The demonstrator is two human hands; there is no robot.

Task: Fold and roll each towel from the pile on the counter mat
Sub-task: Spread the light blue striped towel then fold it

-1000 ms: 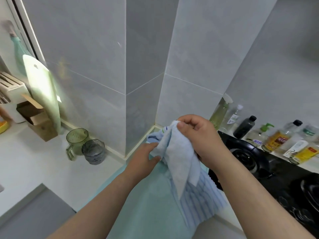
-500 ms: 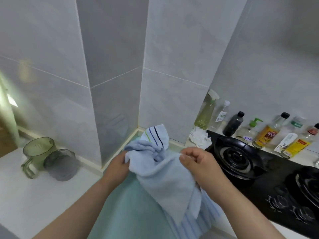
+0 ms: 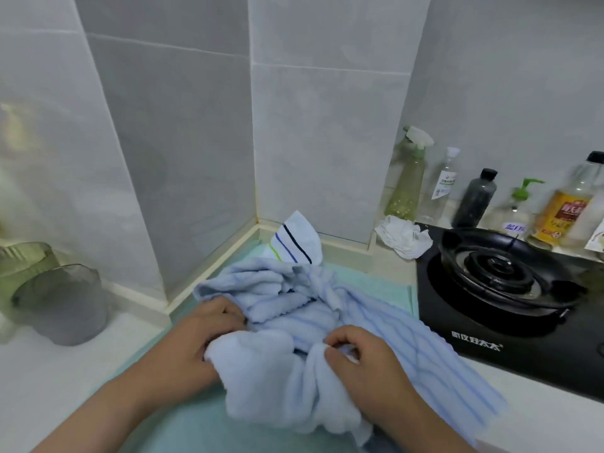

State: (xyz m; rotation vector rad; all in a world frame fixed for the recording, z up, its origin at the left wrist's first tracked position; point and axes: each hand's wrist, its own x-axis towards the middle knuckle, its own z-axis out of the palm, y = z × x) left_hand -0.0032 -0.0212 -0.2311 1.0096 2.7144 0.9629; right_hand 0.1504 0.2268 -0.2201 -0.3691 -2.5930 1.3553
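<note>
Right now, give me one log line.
left hand: grips blue towel | right hand: pinches blue towel | blue towel: bunched on mat | folded: not yet

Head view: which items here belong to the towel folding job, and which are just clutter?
Job:
- light blue towel, gripped by left hand and right hand
- striped blue towel
- white striped towel
- teal mat

Lying about:
- gas stove
- spray bottle
- dark bottle
- crumpled white paper
- grey cup
- green cup

Soft, even light; edges motion-blurred and bowed by the wide lens.
</note>
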